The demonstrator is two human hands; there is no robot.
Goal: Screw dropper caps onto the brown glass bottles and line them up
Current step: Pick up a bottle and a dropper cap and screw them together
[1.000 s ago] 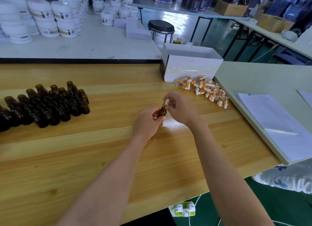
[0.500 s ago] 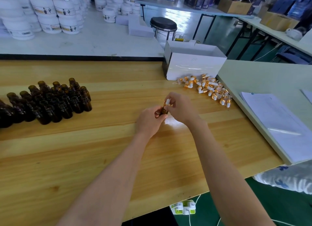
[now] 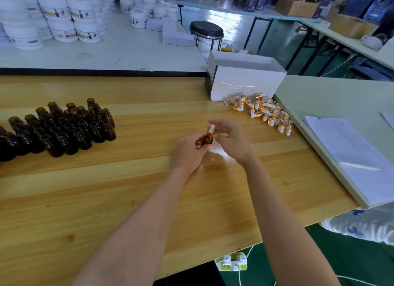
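The long wooden surface carries a white box with a faint scribble I can't read. The labels on the white jars behind are too small to make out. A cluster of uncapped brown bottles stands at the left, and a pile of dropper caps lies beside the box. At the middle, the left hand grips a small brown glass bottle upright above the surface. The right hand has its fingers loosely spread around the bottle's gold-collared, white-bulbed dropper cap.

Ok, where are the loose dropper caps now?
Head view, right side: the dropper caps lie on the wooden table in front of the white box, beyond the right hand.
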